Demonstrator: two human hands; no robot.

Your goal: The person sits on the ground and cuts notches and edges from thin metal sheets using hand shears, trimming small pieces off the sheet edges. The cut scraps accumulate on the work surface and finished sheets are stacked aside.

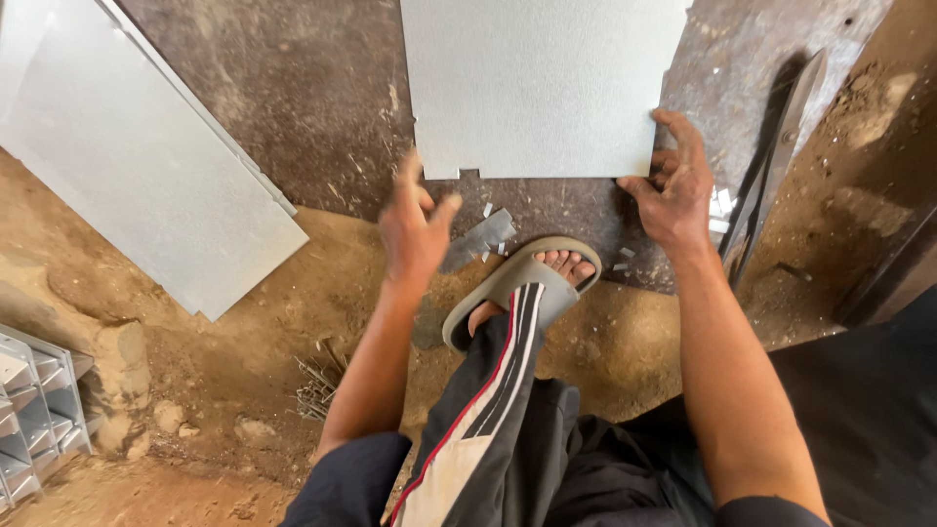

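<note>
— Nearest the camera?
— Dark trousers with a red and white stripe [488, 410], and past them a foot in a grey sandal [522, 288] set on the earth floor [234, 342].

— And the hands?
— Right hand [673, 190] has its grip closed on the near right corner of a flat grey metal sheet [537, 83], thumb on top, fingers curled under the edge. Left hand [415, 229] is blurred, fingers spread and holding nothing, just beside the sheet's near left corner where a small notch is cut.

— Where does the sheet lie?
— Far centre, on a dark slab [322, 107].

— Anything else?
— Metal offcuts [483, 234] between the left hand and the sandal. Long shears [776, 161] to the right. Another grey sheet [137, 156] far left, folded metal pieces [34, 415] near left.
</note>
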